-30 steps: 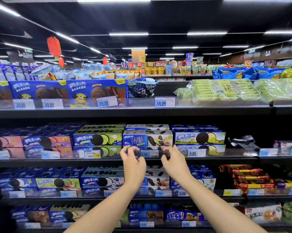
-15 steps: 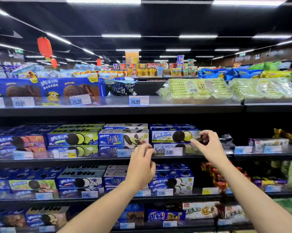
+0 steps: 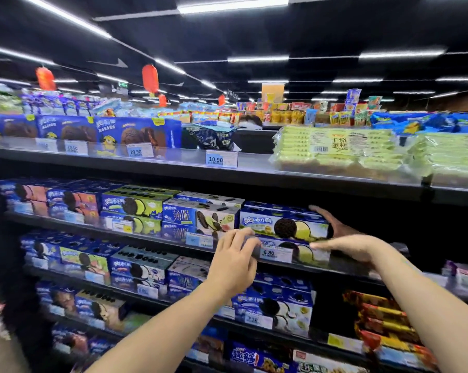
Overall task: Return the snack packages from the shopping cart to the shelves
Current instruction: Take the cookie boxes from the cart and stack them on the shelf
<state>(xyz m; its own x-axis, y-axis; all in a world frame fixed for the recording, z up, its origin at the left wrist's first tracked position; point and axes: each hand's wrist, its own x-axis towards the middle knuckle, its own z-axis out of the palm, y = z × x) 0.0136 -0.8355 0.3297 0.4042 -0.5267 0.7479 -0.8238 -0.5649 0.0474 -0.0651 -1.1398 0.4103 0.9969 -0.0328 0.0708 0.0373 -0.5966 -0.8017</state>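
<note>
— So, where is the blue cardboard cookie box with the dark sandwich biscuit and pale green cream printed on its front (image 3: 284,224) found?

— It is seen on the second black metal shelf (image 3: 152,239) from the top, stacked on a second box of the same print, at the right end of a row of similar blue boxes. A white price tag marked 6.80 (image 3: 274,253) is fixed to the shelf edge just below it.

— And how are the hands placed?

— The right hand (image 3: 351,247) is spread wide around the right end of the stacked boxes: its thumb is laid over the top rear corner of the upper box, and its fingers (image 3: 325,245) are stretched across the front at the seam between the two boxes. The left hand (image 3: 234,261) is held loosely curled, nothing gripped in it, with its fingertips at the shelf edge just left of the price tag. Whether the lower box is touched by them cannot be told.

— What is kept beside the box?

— A white-and-blue box of thin biscuits (image 3: 200,218) is set touching its left side. On the top shelf, flat packs of yellow-green wafers in clear wrap (image 3: 335,148) are piled.
</note>
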